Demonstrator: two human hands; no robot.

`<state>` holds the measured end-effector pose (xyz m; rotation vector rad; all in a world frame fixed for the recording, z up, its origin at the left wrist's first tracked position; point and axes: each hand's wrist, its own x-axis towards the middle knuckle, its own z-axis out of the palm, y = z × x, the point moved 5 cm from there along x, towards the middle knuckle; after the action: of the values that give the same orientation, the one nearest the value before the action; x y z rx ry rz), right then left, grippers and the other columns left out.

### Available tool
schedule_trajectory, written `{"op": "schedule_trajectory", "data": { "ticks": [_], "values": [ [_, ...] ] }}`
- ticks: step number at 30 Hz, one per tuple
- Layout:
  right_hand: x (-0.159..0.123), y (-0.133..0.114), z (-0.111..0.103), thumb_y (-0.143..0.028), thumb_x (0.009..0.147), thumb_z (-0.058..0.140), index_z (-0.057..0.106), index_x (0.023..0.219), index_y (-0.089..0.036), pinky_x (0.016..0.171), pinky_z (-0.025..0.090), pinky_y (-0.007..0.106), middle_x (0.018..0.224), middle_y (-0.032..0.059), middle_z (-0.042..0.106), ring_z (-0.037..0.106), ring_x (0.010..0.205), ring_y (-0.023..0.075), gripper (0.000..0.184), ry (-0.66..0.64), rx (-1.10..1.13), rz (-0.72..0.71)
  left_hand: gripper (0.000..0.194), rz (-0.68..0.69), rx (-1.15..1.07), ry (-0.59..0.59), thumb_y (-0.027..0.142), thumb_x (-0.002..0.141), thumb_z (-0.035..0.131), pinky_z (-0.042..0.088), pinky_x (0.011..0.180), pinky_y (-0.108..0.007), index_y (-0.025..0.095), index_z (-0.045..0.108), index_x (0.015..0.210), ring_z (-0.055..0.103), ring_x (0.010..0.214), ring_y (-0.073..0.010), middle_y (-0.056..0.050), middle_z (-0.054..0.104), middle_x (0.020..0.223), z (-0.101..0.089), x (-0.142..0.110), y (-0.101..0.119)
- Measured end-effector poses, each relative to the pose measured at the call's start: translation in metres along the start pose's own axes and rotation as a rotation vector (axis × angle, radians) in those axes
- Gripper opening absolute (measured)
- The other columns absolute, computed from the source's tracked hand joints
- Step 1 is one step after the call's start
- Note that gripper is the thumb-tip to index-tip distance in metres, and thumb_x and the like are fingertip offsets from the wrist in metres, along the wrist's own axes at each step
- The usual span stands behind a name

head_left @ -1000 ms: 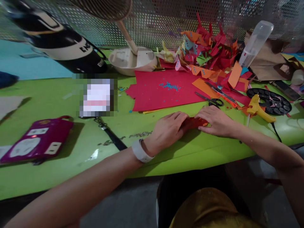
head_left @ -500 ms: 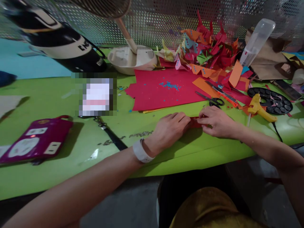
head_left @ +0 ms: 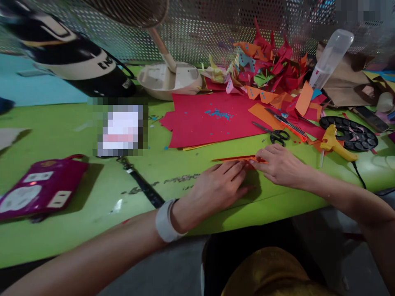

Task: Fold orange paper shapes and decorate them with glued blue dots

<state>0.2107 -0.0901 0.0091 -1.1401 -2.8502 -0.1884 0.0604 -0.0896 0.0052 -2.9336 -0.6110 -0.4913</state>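
Note:
A narrow folded strip of orange-red paper lies along the near part of the green table, between my hands. My right hand is closed on its right end, thumb and fingers pinching it. My left hand lies low over the table with fingers stretched and the tips touching the strip's near edge. Its thumb is spread apart, nearer to me. The left end of the strip sticks out past my left fingers. Black-handled scissors lie just beyond my right hand.
Red paper sheets with blue bits lie beyond my hands. Behind are a pile of folded paper pieces and a clear bottle. A cutter and yellow glue gun lie right. A purple socket box sits left.
My left hand has shifted toward me and its thumb has come away from the strip. More of the paper's left end shows. My right hand still pinches it, slightly lower.

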Motion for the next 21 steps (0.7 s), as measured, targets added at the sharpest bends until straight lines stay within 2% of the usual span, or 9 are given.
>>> {"op": "schedule_trajectory", "data": {
  "ticks": [6, 11, 13, 16, 21],
  "values": [
    [0.000, 0.000, 0.000, -0.021, 0.093, 0.052, 0.066, 0.111, -0.010, 0.080, 0.043, 0.041, 0.103, 0.0135, 0.065, 0.057, 0.091, 0.0255, 0.026, -0.054, 0.015, 0.023, 0.047, -0.023, 0.060, -0.064, 0.050, 0.095, 0.052, 0.052, 0.095, -0.048, 0.010, 0.068, 0.113, 0.062, 0.114, -0.0343, -0.022, 0.064, 0.127, 0.006, 0.001, -0.002],
    [0.000, -0.001, 0.000, -0.024, 0.093, 0.053, 0.067, 0.109, -0.011, 0.081, 0.045, 0.041, 0.102, 0.0141, 0.065, 0.058, 0.091, 0.0254, 0.025, -0.050, 0.036, 0.044, 0.054, -0.081, 0.050, -0.045, 0.056, 0.095, 0.046, 0.038, 0.110, -0.056, 0.011, 0.066, 0.119, 0.049, 0.132, -0.0378, -0.023, 0.051, 0.144, 0.005, 0.000, -0.007],
    [-0.001, -0.001, -0.001, -0.030, 0.094, 0.053, 0.067, 0.110, -0.011, 0.082, 0.046, 0.041, 0.103, 0.0145, 0.065, 0.058, 0.093, 0.0257, 0.028, -0.035, 0.060, 0.057, 0.058, -0.087, 0.015, -0.071, 0.058, 0.095, 0.044, 0.039, 0.109, -0.056, 0.011, 0.063, 0.124, 0.047, 0.134, -0.0381, -0.024, 0.048, 0.146, 0.008, -0.001, -0.010],
    [0.000, 0.000, -0.003, -0.036, 0.096, 0.053, 0.067, 0.113, -0.011, 0.083, 0.046, 0.042, 0.105, 0.0147, 0.064, 0.058, 0.096, 0.0264, 0.033, -0.043, 0.068, 0.077, 0.063, -0.073, -0.033, -0.112, 0.060, 0.097, 0.038, 0.044, 0.104, -0.054, 0.011, 0.059, 0.131, 0.054, 0.127, -0.0355, -0.023, 0.055, 0.139, 0.011, -0.002, -0.014],
    [0.000, 0.008, -0.004, -0.032, 0.097, 0.051, 0.069, 0.110, -0.014, 0.082, 0.046, 0.041, 0.102, 0.0132, 0.064, 0.059, 0.097, 0.0266, 0.028, -0.110, 0.012, 0.129, 0.066, -0.077, -0.046, -0.111, 0.062, 0.097, 0.032, 0.052, 0.092, -0.051, 0.012, 0.062, 0.129, 0.061, 0.116, -0.0359, -0.022, 0.062, 0.129, 0.008, 0.001, -0.015]
  ]
}}
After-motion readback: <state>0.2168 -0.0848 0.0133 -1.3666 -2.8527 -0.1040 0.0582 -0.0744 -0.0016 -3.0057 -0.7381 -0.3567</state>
